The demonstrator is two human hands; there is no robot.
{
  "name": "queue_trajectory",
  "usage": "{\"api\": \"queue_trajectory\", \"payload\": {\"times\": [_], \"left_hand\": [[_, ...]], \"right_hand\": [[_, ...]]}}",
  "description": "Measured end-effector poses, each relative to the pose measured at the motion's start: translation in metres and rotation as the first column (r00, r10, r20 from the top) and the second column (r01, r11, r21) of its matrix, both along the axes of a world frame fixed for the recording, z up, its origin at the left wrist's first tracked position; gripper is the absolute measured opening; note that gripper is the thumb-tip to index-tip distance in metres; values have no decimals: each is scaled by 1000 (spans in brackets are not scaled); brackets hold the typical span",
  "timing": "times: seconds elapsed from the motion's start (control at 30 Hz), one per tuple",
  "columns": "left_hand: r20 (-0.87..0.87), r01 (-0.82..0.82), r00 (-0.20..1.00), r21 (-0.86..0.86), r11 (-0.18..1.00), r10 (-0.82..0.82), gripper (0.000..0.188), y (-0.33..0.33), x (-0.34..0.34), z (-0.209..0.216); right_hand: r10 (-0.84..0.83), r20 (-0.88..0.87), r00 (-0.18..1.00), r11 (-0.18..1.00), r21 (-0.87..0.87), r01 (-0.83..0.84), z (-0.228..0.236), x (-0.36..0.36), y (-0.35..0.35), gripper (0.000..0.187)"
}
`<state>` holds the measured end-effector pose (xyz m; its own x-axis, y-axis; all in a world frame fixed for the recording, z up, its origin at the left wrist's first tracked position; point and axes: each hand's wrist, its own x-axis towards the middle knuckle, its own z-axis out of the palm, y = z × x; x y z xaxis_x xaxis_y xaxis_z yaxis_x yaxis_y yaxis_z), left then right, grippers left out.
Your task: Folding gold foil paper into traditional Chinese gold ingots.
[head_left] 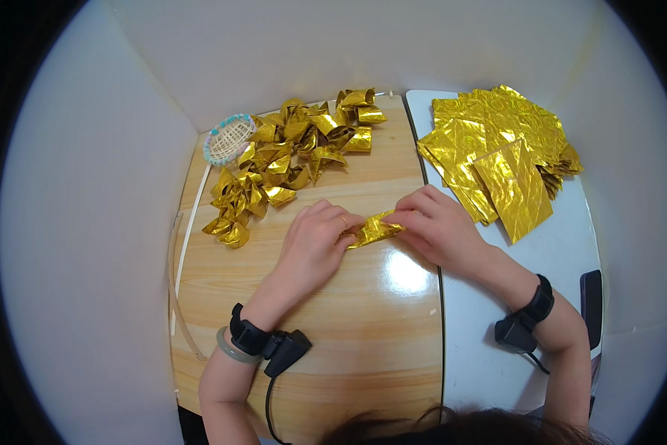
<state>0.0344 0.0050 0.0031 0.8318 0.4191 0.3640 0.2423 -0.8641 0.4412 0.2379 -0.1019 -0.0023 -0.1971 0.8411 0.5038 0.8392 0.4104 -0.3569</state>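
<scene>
Between my two hands, just above the wood-grain table, is a piece of gold foil paper (375, 231), rolled or folded into a narrow strip. My left hand (317, 236) pinches its left end, thumb and fingers closed. At the right end, my right hand (435, 226) grips it with bent fingers. Beyond my left hand lies a heap of folded gold foil pieces (277, 165), curled into boat-like shapes. To the far right, a pile of flat gold foil sheets (496, 141) is spread out, one sheet (517, 191) lying askew on top.
A woven basket (230, 141) with a beaded rim stands at the back left. The wood-grain table (348, 348) meets a white table (489, 311) along a dark seam. A dark phone (591, 308) lies at the right edge. Pale walls enclose the sides and back. Cables hang from both wristbands.
</scene>
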Motion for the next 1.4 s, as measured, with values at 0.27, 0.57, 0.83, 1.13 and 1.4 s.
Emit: {"api": "queue_trajectory", "payload": {"times": [0.27, 0.57, 0.83, 1.13, 1.4], "left_hand": [[-130, -12, 990, -439, 898, -50, 32, 13, -9, 9], [-52, 138, 978, -554, 821, -200, 43, 23, -23, 8], [-245, 203, 927, -307, 930, -283, 53, 18, -22, 13], [-393, 130, 915, 64, 989, -94, 53, -14, -12, 27], [-380, 160, 912, -16, 987, -154, 51, -8, -18, 27]], "right_hand": [[195, 149, 969, 981, -36, -192, -5, 6, -4, 23], [183, 373, 910, 980, -139, -140, 14, 4, -15, 32], [314, 197, 929, 922, -296, -249, 23, 19, -11, 34], [106, 90, 990, 974, -208, -85, 8, 21, -8, 28], [-25, -52, 998, 917, -399, 2, 17, 15, -9, 27]]}}
